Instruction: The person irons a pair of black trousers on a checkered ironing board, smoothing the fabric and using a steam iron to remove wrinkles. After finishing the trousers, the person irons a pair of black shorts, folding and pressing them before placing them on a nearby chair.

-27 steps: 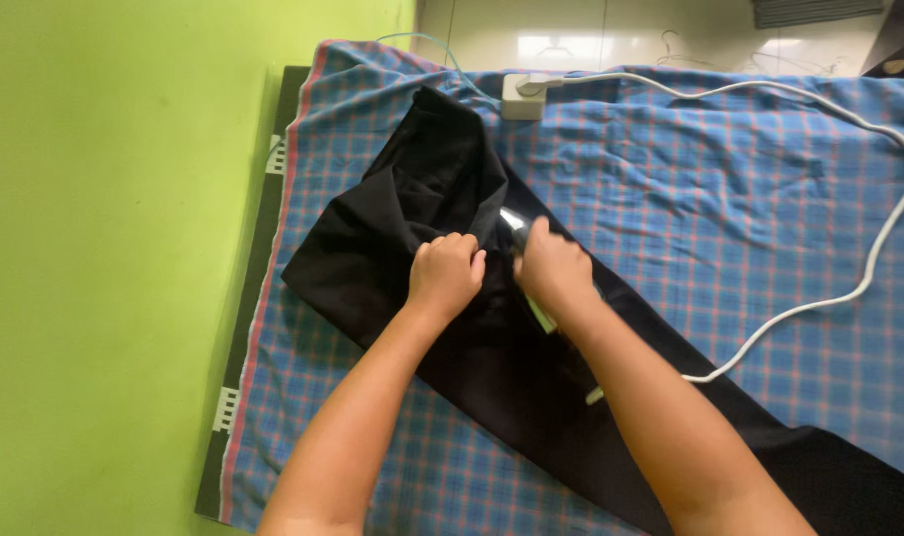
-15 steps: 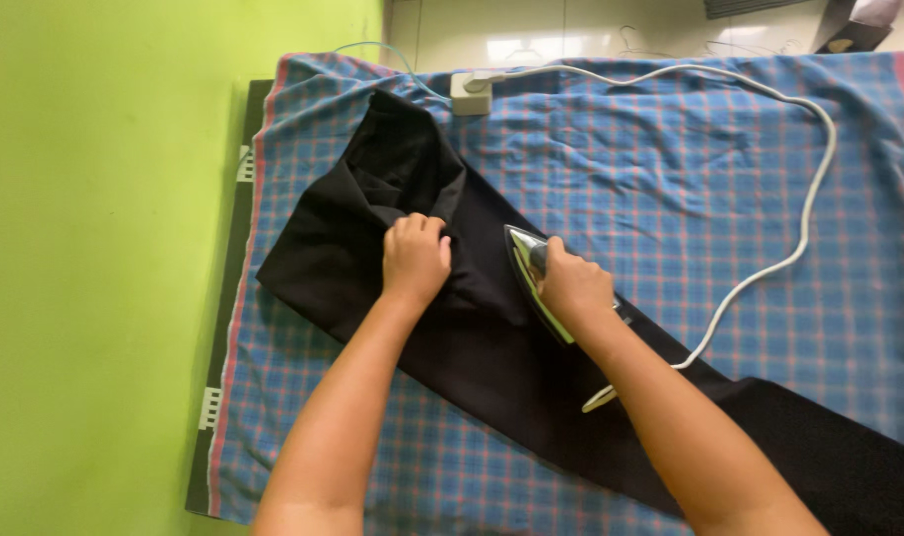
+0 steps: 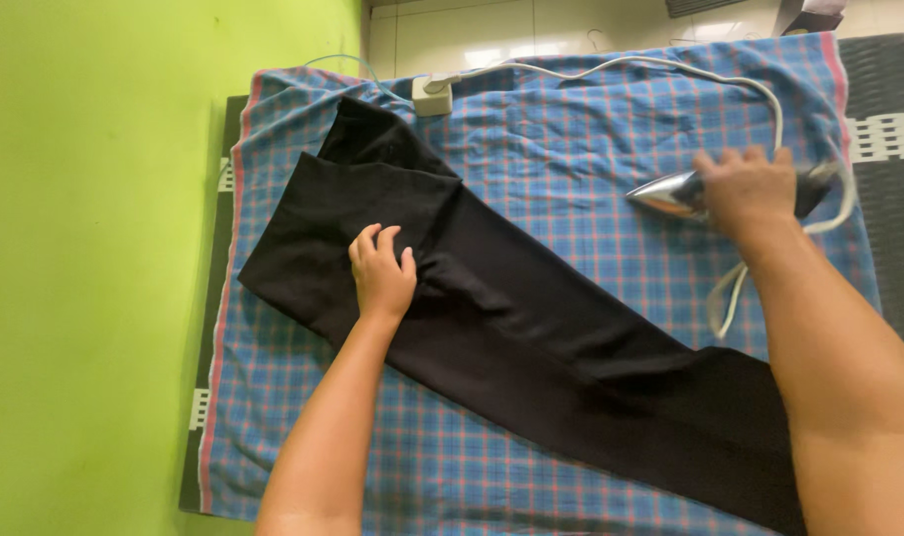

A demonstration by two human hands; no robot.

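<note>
A black garment (image 3: 531, 328) lies diagonally across a blue checked cloth (image 3: 571, 159), folded at its upper left end. My left hand (image 3: 380, 273) rests flat on the garment near that fold, fingers spread. My right hand (image 3: 748, 187) grips a silver clothes iron (image 3: 670, 195) off the garment, over the cloth at the upper right. The iron's white cord (image 3: 670, 67) runs along the cloth's far edge to a white plug block (image 3: 432, 96).
A green wall (image 3: 84, 268) stands close on the left. The cloth covers a dark mat (image 3: 884, 89) whose edge shows at the right and left. White floor tiles (image 3: 531, 25) lie beyond the cloth's far edge.
My right hand has carried the iron off the garment to the upper right. My left hand has opened from a bunched grip and now lies flat, and the garment's folded end is spread out smoother.
</note>
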